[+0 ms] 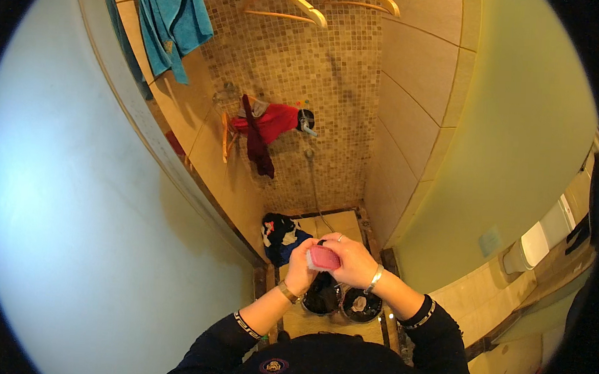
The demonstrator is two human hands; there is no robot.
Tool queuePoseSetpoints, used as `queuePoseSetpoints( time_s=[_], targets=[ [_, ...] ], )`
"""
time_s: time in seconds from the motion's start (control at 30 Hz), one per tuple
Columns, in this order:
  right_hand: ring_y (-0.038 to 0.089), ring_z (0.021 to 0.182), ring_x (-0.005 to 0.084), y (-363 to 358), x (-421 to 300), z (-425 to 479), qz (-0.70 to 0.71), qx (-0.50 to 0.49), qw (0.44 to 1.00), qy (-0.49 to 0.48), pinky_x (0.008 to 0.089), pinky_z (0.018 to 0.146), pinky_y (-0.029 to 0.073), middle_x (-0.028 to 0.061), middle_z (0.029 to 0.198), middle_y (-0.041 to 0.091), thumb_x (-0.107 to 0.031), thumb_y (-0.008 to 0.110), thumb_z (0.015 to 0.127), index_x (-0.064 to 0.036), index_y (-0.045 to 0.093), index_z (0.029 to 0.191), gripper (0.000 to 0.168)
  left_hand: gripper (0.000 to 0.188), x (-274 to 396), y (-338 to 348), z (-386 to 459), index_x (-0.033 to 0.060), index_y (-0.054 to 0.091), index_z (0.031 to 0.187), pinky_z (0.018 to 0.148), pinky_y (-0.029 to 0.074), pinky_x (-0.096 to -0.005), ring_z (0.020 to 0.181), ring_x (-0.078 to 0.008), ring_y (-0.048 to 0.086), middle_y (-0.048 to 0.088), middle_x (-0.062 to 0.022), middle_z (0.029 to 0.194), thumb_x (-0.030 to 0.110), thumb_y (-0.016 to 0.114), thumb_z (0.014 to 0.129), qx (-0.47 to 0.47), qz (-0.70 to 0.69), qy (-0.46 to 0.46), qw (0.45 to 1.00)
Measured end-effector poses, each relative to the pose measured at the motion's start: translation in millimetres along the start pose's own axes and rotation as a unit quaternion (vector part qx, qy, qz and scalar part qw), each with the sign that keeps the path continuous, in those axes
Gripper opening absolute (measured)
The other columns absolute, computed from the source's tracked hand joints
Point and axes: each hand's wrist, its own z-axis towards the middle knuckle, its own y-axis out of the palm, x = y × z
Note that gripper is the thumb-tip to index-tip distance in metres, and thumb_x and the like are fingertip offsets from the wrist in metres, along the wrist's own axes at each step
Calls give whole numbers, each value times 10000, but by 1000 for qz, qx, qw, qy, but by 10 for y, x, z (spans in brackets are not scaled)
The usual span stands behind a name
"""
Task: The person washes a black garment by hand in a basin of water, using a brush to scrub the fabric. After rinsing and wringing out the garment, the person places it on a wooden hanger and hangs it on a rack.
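A pink scrubbing brush [324, 258] with pale bristles is between my two hands, above two round basins. My left hand [301, 268] is at the brush's bristle side, and my right hand [352, 261] curls around its other side. A small black item [321, 243] shows at the fingers beyond the brush; what it is cannot be made out. Below my hands, one basin [320, 296] holds dark contents, and the other basin [362, 306] holds dark contents with a pale cloth piece. The fingertips are partly hidden.
A heap of dark clothes [281, 237] lies on the shower floor by the left wall. Red and maroon garments [269, 127] hang at the mosaic wall. A blue towel [173, 23] and wooden hangers [299, 4] are higher up. Frosted panels flank me; a toilet [527, 249] stands at right.
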Motion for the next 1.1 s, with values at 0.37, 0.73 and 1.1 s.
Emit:
queuePoseSetpoints(
  time_s=[0.37,0.73,1.1],
  targets=[
    [624,720,353,-389,344,317,37,-33,997,54,394,651,491,169,766,627,-142,700,741,-40,629,899,201,88,-98,-10,-34,-15,648,817,738,506,-263,773,-118,625,662,-35,841,-37,725,780,104,37,-73,991],
    [627,966,334,-1838,-592,3009,-346,441,810,-172,417,863,499,185,1031,644,-117,628,808,-35,602,1094,299,112,293,-838,378,-16,627,775,692,514,-273,742,-136,643,650,-51,791,3,734,801,51,-32,-106,993],
    [635,966,350,-1906,-478,4153,-368,313,875,9,444,868,491,194,978,668,-127,601,798,-21,623,983,215,82,452,-1329,627,-26,667,845,714,529,-275,777,-155,665,690,-87,823,21,727,814,14,-2,-111,994]
  ],
)
